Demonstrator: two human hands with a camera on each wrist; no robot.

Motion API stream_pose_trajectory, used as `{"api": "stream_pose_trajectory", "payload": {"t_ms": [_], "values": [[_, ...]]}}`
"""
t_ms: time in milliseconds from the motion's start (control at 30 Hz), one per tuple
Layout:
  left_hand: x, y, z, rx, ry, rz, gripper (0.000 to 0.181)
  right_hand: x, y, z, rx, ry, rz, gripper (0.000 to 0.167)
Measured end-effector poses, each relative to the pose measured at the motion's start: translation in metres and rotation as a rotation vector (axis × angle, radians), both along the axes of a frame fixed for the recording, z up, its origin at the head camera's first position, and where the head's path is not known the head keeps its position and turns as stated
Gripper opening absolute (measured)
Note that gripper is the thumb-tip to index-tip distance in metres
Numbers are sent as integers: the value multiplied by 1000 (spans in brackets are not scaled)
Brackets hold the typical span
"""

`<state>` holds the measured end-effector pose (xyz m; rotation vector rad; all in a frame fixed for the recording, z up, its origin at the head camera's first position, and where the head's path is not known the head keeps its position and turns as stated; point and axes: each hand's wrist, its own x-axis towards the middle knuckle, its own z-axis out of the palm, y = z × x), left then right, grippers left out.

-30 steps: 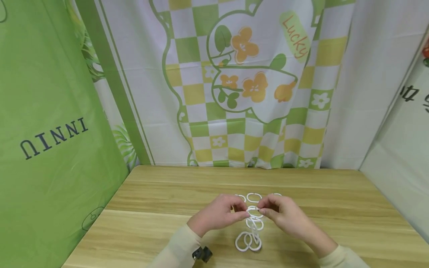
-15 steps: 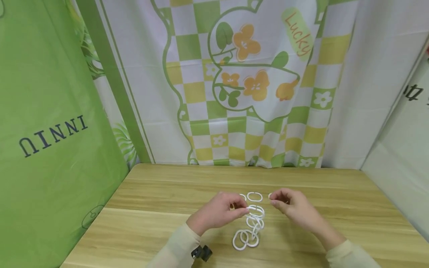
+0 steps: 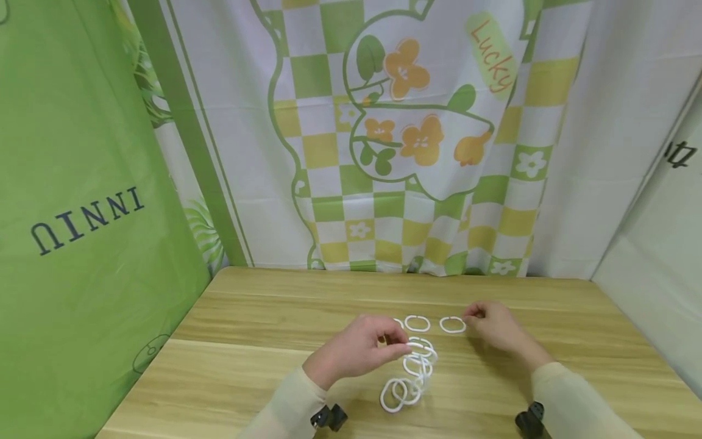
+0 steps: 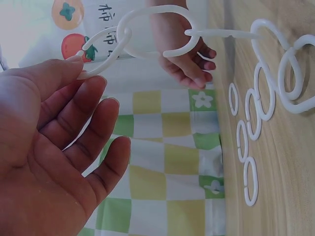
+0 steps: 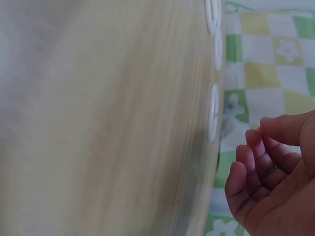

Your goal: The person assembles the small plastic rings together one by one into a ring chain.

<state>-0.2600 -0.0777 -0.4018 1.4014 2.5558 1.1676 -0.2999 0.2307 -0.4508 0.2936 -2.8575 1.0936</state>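
White plastic chain [image 4: 216, 33] hung from the left hand [image 3: 364, 349], pinched at its end, its tail on the worktop [image 3: 274, 305] well short of the far edge. The right hand [image 3: 496, 326], loosely bent, held nothing beside a loose ring [image 3: 453, 331] nearer that edge. Careless lifting could have snagged other rings underneath.

The links [image 4: 160, 9] look smooth plastic, the tabletop [image 3: 274, 305] wood-grained.

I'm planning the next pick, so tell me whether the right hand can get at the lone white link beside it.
Likely yes: the right hand appears empty and sits beside the lone link, with nothing visible between them.
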Motion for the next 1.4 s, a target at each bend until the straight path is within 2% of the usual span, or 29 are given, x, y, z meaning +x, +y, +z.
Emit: {"api": "stream_pose_trajectory", "payload": {"t_ms": [167,400,700,933,1133,1400], "values": [[1,-2,2,3,19,0,11,-16,1,-5,47,-42,-3,11],[1,-3,6,12,-11,1,12,-27,-2,-11,159,-115,-1,11],[-1,-3,7,24,-7,4,13,-32,-5,-13,244,-122,20,12],[-3,-4,4,34,-29,10,12,-30,-8,-14,271,-128,41,11],[-4,-3,0,40,-64,15,12,-21,-5,-14,230,-127,24,8],[-6,-2,-1,31,-73,14,11,-5,-5,-9,94,6,19,6]]}}
